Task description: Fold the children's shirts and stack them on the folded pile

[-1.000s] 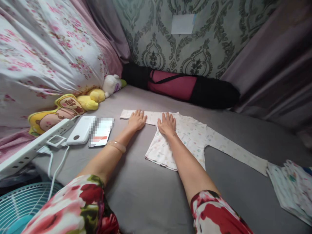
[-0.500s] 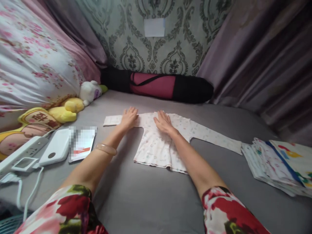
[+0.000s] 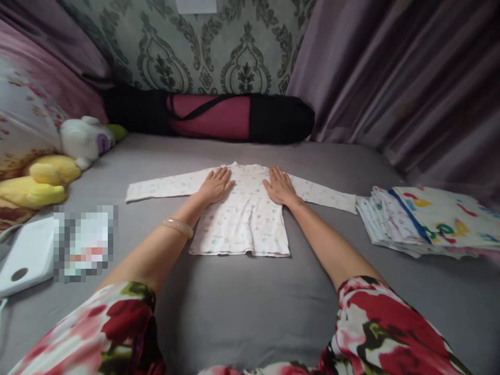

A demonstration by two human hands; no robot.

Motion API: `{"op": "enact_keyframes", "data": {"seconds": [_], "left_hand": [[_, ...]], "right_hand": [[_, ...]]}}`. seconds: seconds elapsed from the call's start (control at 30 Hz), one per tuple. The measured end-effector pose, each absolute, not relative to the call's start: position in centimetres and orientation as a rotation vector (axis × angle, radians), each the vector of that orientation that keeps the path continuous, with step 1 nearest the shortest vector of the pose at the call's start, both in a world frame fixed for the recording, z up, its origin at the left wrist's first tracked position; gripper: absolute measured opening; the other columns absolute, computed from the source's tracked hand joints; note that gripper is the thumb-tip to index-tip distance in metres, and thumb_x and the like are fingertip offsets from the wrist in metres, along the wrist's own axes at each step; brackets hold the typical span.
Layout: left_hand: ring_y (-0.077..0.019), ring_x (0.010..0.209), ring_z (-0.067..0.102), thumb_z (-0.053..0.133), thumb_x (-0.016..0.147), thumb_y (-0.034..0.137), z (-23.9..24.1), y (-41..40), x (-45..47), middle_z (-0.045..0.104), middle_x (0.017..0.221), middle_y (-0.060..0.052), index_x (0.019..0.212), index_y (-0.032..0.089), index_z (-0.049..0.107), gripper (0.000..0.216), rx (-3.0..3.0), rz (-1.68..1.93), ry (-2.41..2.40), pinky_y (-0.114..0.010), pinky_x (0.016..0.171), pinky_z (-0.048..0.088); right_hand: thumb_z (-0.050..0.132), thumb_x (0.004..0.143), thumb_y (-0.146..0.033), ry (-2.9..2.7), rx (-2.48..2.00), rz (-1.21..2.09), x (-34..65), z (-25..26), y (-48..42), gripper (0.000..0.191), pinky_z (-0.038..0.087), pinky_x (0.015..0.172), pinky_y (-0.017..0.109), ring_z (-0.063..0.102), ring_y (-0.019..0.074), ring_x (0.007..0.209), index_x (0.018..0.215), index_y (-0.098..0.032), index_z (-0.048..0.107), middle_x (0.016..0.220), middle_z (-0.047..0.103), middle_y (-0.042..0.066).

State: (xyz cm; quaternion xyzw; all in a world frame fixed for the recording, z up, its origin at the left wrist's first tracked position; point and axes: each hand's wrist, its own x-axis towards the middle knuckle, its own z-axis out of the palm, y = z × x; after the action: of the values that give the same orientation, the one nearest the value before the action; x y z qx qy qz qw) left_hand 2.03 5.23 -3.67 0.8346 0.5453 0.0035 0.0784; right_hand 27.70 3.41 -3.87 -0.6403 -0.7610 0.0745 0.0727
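A small white long-sleeved shirt [image 3: 246, 224] with a faint coloured print lies spread on the grey sheet [image 3: 242, 307], its collar away from me and both sleeves stretched out sideways. My left hand [image 3: 216, 185] rests flat on the shirt's left shoulder, fingers extended. On the right shoulder, my right hand [image 3: 280, 186] lies flat too, with its fingers pointing away from me. Some wrinkles run down the middle of the shirt's body. The right cuff reaches the edge of a stack of folded clothes [image 3: 453, 216].
A black and pink long bag [image 3: 211, 117] lies along the wall. At left are a white plush toy [image 3: 84, 140], a yellow plush toy [image 3: 39, 182], a white device with a round dark spot [image 3: 31, 255] and a blurred-out flat object [image 3: 89, 242]. Purple curtains [image 3: 351, 78] hang at right.
My left hand has moved from the left sleeve to the left shoulder, and my right hand from the chest to the right shoulder. The shirt lies straighter; the view has shifted right.
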Motion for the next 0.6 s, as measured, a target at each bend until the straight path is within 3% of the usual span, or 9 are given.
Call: {"op": "enact_keyframes", "data": {"seconds": [0.13,0.2,0.3,0.37,0.43,0.53,0.6], "left_hand": [[-0.0313,0.144,0.022,0.03,0.098,0.038,-1.4,3.4,3.6,0.028,0.154,-0.021,0.145,0.005,0.033,0.057,2.586,0.093,1.749,-0.05,0.116,0.013],[-0.0311,0.136,0.038,0.039,0.096,0.03,0.3,1.1,5.2,0.043,0.144,-0.022,0.137,0.007,0.044,0.047,2.644,0.243,1.752,-0.048,0.113,0.02],[-0.0248,0.104,0.061,0.043,0.096,0.031,2.0,-3.8,8.6,0.066,0.11,-0.013,0.113,0.015,0.059,0.029,2.582,0.384,1.523,-0.041,0.096,0.04],[-0.0199,0.09,0.064,0.048,0.095,0.035,2.1,-7.5,10.9,0.068,0.095,-0.007,0.1,0.018,0.063,0.023,2.523,0.36,1.266,-0.031,0.083,0.045],[-0.0187,0.086,0.063,0.055,0.091,0.043,1.6,-10.8,13.0,0.067,0.094,-0.006,0.095,0.019,0.062,0.025,2.478,0.332,1.187,-0.027,0.076,0.045],[-0.022,0.089,0.062,0.062,0.085,0.051,0.8,-14.0,15.2,0.065,0.098,-0.009,0.099,0.017,0.06,0.037,2.486,0.244,1.235,-0.029,0.074,0.046],[-0.0241,0.093,0.061,0.061,0.086,0.048,0.8,-15.0,15.9,0.063,0.101,-0.011,0.103,0.014,0.058,0.038,2.505,0.175,1.301,-0.031,0.077,0.046]], "right_hand": [[0.027,0.097,-0.043,-2.206,-1.78,0.408,29.1,-3.8,4.2,0.063,0.012,0.118,0.042,0.015,0.0239,0.147,0.149,-0.007,0.031,0.158,0.022,0.014],[0.031,0.095,-0.039,-2.104,-1.672,0.429,30.8,-3.4,4.1,0.057,0.024,0.115,0.04,0.029,0.0228,0.142,0.144,-0.011,0.041,0.153,0.035,0.014],[0.042,0.091,-0.032,-2.069,-1.522,0.34,33.8,-2.6,2.9,0.042,0.04,0.102,0.038,0.054,0.0229,0.118,0.124,-0.015,0.06,0.127,0.061,0.013],[0.049,0.088,-0.028,-2.146,-1.455,0.306,35.5,-2.3,1.4,0.03,0.044,0.094,0.036,0.06,0.0216,0.099,0.106,-0.016,0.069,0.105,0.067,0.01],[0.054,0.087,-0.026,-2.247,-1.391,0.308,36.5,-2.2,0.0,0.021,0.044,0.09,0.034,0.06,0.0201,0.09,0.095,-0.016,0.071,0.093,0.067,0.008],[0.06,0.086,-0.028,-2.377,-1.319,0.301,37.0,-2.3,-1.4,0.018,0.043,0.088,0.032,0.058,0.0202,0.093,0.096,-0.017,0.07,0.096,0.066,0.008],[0.059,0.089,-0.029,-2.437,-1.314,0.234,36.9,-2.4,-1.8,0.019,0.041,0.089,0.032,0.056,0.0208,0.097,0.099,-0.017,0.069,0.1,0.065,0.008]]}}
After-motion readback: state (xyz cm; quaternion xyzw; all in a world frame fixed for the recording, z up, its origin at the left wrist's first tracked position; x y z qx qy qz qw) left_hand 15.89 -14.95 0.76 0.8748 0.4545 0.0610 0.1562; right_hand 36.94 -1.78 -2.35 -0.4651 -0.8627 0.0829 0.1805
